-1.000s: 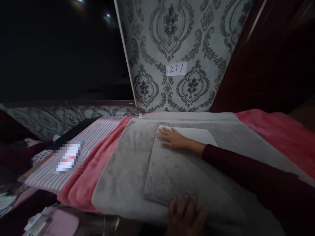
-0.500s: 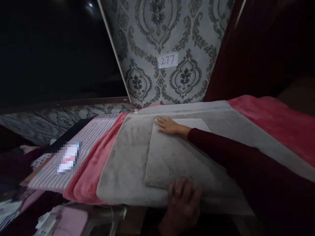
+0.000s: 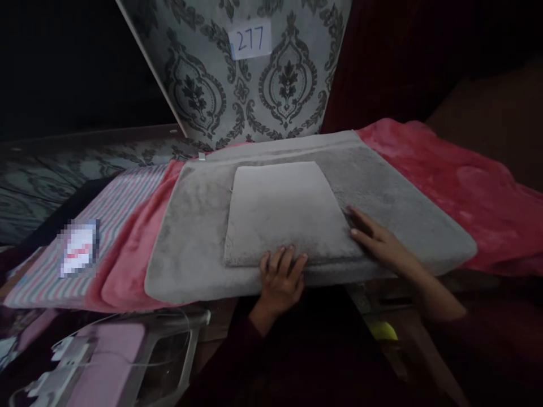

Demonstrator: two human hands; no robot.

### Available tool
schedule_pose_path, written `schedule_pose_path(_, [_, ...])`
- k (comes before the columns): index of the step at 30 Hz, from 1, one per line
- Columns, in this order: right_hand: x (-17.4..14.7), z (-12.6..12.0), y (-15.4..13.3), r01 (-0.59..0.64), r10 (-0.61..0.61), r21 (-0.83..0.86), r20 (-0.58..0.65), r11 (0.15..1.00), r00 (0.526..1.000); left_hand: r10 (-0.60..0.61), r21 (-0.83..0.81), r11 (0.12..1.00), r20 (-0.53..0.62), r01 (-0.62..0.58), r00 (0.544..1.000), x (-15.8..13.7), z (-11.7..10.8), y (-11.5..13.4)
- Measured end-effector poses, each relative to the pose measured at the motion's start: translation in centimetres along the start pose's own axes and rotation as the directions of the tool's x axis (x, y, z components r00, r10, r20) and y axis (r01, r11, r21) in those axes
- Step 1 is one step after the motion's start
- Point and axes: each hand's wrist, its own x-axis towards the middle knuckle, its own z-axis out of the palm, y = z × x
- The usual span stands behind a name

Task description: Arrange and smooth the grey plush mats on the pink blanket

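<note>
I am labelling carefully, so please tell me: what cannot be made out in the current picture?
In the head view:
Left hand: palm hidden by its own back.
Grey mat, part under the smaller grey cloth: covered by that cloth.
Pale item on the striped cloth: blurred by pixelation.
Red blanket: end cut off by the right edge.

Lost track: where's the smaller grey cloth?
Head view, centre: the smaller grey cloth lies on the larger grey cloth, left hand at its near edge, right hand by its right.

Grey plush cloth point(image 3: 280, 209), squarish, lying flat, on larger grey blanket point(image 3: 190, 243)
</note>
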Motion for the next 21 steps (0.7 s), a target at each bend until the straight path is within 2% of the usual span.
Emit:
schedule_pose_path(1, [-1.4,0.3,-0.5,-0.089,0.106,0.188,-0.084,0.978,0.991,-0.004,-0.007,1.0,0.009,0.004,1.0,0.1,-0.1,0.1])
schedule_pose_path(2, [-2.7,0.7,-1.2,-0.157,0.217,0.368,-0.129,0.917,0.968,-0.012,-0.018,1.0,0.022,0.012,1.0,0.2,-0.3,0.2])
schedule_pose_path(3, [-3.7,1.3,-2.0,-0.204,0.314,0.52,-0.133,0.83,0.94,-0.023,-0.032,0.999,0.042,0.024,0.999,0.3,-0.6,0.2])
schedule_pose_path(5, [-4.8,2.5,-3.7,-0.25,0.437,0.718,-0.083,0.649,0.896,-0.048,-0.069,0.996,0.089,0.055,0.995,0.7,-1.1,0.3])
schedule_pose_path(8, [-5.1,3.7,-5.4,-0.258,0.475,0.873,0.034,0.415,0.879,-0.075,-0.18,0.979,0.12,0.096,0.99,1.3,-2.4,0.2])
schedule_pose_path(11, [-4.9,4.6,-6.3,-0.255,0.471,0.945,0.132,0.206,0.872,-0.134,-0.329,0.934,0.052,0.143,0.99,1.7,-4.1,0.0])
schedule_pose_path(13, [-4.7,5.3,-7.0,-0.267,0.473,0.956,0.181,0.122,0.863,-0.222,-0.414,0.887,0.01,0.206,0.975,1.7,-5.4,0.0])
schedule_pose_path(15, [-4.5,6.2,-7.9,-0.299,0.469,0.952,0.232,0.072,0.852,-0.362,-0.51,0.795,0.037,0.329,0.932,1.6,-6.6,0.0])
schedule_pose_path(16, [-4.4,6.6,-8.4,-0.311,0.472,0.949,0.249,0.055,0.845,-0.45,-0.571,0.704,0.102,0.423,0.887,1.5,-7.1,-0.1])
schedule_pose_path(17, [-4.3,7.1,-8.8,-0.316,0.48,0.948,0.258,0.042,0.838,-0.534,-0.631,0.569,0.203,0.527,0.82,1.5,-7.5,-0.1])
schedule_pose_path(18, [-4.1,7.5,-9.2,-0.313,0.494,0.949,0.257,0.032,0.831,-0.593,-0.673,0.392,0.336,0.627,0.732,1.4,-7.9,-0.1])
schedule_pose_path(19, [-3.9,7.9,-9.6,-0.308,0.51,0.951,0.252,0.025,0.822,-0.606,-0.684,0.19,0.483,0.704,0.632,1.4,-8.1,-0.2])
schedule_pose_path(21, [-3.5,8.5,-9.9,-0.302,0.538,0.953,0.244,0.02,0.807,-0.503,-0.612,-0.194,0.733,0.767,0.458,1.4,-8.2,-0.2])
